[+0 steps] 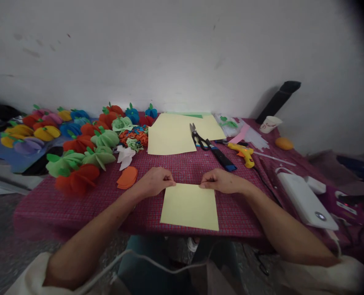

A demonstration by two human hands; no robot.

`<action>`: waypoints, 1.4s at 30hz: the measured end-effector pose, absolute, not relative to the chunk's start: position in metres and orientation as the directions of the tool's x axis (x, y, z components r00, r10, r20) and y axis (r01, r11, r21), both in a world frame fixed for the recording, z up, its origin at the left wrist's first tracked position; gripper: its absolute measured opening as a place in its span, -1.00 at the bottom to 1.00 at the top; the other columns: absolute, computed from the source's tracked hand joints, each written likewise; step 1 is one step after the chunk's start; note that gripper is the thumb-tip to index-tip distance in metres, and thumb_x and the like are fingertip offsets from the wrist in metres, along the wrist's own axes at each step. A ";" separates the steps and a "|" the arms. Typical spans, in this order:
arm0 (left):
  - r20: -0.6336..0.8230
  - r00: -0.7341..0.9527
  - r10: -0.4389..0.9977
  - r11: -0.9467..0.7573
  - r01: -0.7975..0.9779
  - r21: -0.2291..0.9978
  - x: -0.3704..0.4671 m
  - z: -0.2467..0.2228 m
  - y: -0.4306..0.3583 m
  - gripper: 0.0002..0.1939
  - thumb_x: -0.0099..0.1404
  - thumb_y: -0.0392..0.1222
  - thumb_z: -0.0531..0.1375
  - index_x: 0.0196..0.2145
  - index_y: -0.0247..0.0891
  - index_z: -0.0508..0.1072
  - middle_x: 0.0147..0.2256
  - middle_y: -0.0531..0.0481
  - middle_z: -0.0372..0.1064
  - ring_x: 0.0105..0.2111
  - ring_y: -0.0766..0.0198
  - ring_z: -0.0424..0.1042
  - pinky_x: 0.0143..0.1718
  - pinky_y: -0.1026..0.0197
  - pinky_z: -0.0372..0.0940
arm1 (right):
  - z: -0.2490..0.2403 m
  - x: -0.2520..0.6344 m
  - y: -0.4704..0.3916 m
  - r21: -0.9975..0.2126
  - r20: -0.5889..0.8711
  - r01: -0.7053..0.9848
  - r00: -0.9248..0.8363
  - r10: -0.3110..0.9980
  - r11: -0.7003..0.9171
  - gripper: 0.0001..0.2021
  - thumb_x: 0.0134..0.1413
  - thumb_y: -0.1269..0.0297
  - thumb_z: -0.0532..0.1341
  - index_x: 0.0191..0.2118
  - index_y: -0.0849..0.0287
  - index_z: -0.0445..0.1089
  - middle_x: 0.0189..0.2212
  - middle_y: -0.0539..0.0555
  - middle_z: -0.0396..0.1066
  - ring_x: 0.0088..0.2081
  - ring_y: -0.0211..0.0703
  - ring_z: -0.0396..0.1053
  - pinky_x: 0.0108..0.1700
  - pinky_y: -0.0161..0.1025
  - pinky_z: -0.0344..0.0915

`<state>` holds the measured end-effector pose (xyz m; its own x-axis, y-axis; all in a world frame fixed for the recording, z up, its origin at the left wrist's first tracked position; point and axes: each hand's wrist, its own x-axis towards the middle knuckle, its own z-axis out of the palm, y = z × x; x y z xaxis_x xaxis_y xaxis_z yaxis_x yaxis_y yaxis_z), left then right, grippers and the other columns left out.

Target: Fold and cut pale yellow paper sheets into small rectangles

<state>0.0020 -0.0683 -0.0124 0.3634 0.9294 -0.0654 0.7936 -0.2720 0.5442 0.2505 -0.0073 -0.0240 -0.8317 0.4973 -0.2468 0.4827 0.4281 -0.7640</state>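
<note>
A pale yellow sheet of paper [190, 208] lies at the front edge of the table, its far edge between my two hands. My left hand [157, 180] pinches that edge near its left corner. At the right end of the same edge, my right hand [220, 180] has its fingers closed on the paper. Beyond the hands are black-handled scissors [197, 137], partly resting on larger yellow sheets [169, 137]. To the left of my left hand sits a small stack of orange paper cutouts [127, 177].
Colourful paper pumpkins [80, 143] crowd the left side, beside paper scraps [135, 137]. A dark blue-black tool [221, 156] and a yellow glue gun [242, 153] lie right of centre. Farther right are a white power bank [306, 198], a paper cup [270, 124] and a purple power strip [343, 207].
</note>
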 end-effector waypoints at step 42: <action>0.075 0.557 0.827 -0.562 0.821 0.107 0.065 -0.054 -0.105 -0.39 0.27 0.11 -0.18 0.18 -0.27 -0.09 0.20 -0.10 -0.15 0.19 0.17 -0.23 0.14 0.01 -0.30 | -0.037 0.280 -0.079 -0.212 0.007 0.609 -0.781 0.624 0.764 -0.56 0.08 0.32 0.01 0.11 0.21 0.10 0.13 0.19 0.06 0.14 -0.03 0.01 0.12 -0.03 -0.04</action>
